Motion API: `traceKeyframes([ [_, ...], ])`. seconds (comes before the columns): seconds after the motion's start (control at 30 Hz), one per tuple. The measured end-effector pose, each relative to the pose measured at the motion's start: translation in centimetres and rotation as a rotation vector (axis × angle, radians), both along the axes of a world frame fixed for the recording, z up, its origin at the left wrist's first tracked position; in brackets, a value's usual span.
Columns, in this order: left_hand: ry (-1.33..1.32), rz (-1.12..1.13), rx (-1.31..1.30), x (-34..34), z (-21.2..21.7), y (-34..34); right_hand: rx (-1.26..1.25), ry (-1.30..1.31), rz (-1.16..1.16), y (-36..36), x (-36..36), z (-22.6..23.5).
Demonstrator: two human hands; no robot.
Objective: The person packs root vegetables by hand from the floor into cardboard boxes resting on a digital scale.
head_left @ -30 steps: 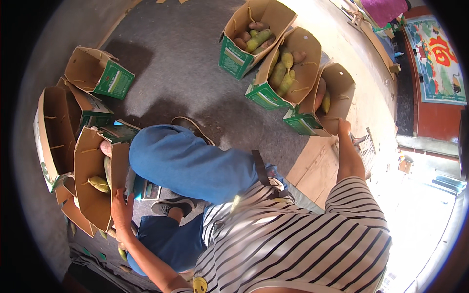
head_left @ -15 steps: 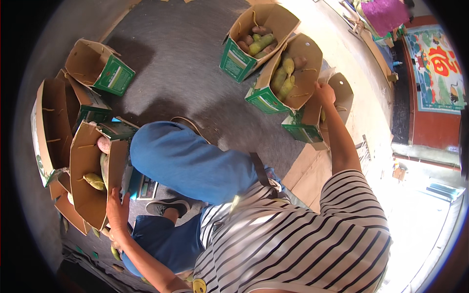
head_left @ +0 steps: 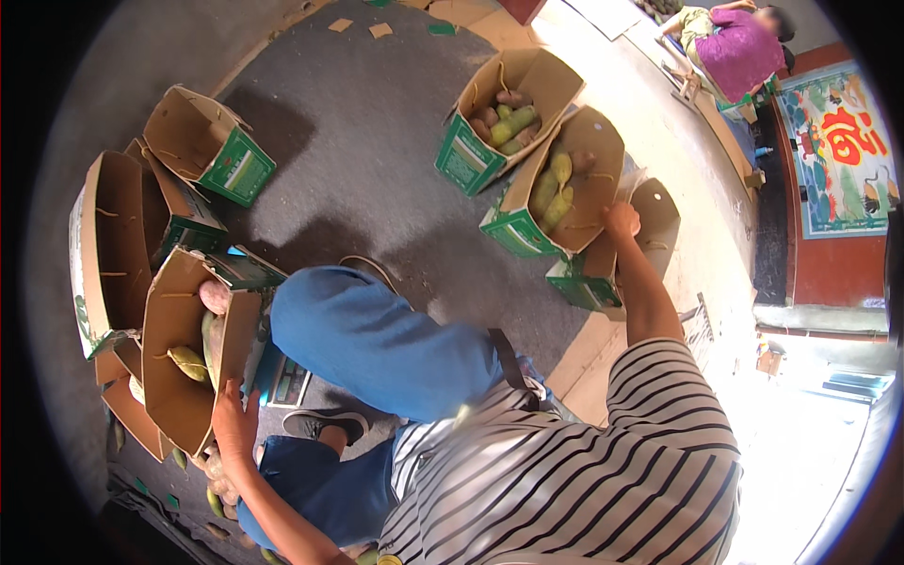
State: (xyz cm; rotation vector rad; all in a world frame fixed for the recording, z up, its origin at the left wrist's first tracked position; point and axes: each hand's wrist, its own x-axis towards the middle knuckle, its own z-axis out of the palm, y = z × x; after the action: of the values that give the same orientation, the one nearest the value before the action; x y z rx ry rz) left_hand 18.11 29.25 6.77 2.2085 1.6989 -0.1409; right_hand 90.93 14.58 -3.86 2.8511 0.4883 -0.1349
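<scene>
In the upper right of the frame, three boxes stood in a row. The far box (head_left: 469, 155) and the middle box (head_left: 521, 232) already had vegetables (head_left: 557, 184) inside; the content of the near box (head_left: 584, 289) was hidden. The right hand (head_left: 621, 220) was at the near box's upper edge with fingers bent, but one could not tell whether it gripped the cardboard.

At the left, the tall box (head_left: 174, 306) also contained some vegetables, among them a pink one (head_left: 215, 297) and a green one (head_left: 188, 363). The left hand (head_left: 235, 419) lay at this box's lower right edge, thumb apart; its grip could not be judged. The upper-left box (head_left: 193, 132) showed only bare inner walls, so it seemed not yet filled. Loose vegetables (head_left: 218, 474) remained on the floor at the lower left.

One second earlier, the right hand was at the near box's lower right corner, and vegetables were visible inside that box. The left hand stayed at the same box, whose visible content looked unchanged.
</scene>
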Motion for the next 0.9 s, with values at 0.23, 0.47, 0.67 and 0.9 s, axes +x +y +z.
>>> traceKeyframes([
  [0.23,-0.013,-0.019,0.010,0.0,-0.1,-0.2,0.011,-0.129,0.152,-2.2,-2.5,-0.2],
  [0.47,0.003,-0.018,-0.004,-0.1,0.0,0.0,-0.034,0.006,-0.054,-0.1,2.1,2.0],
  [0.67,0.012,0.018,-0.021,0.1,-0.3,0.3,0.173,-0.042,0.678,7.0,-1.2,5.1],
  [0.9,0.002,0.052,-0.049,0.5,0.3,0.1,0.082,0.116,1.134,15.1,-10.6,1.2],
])
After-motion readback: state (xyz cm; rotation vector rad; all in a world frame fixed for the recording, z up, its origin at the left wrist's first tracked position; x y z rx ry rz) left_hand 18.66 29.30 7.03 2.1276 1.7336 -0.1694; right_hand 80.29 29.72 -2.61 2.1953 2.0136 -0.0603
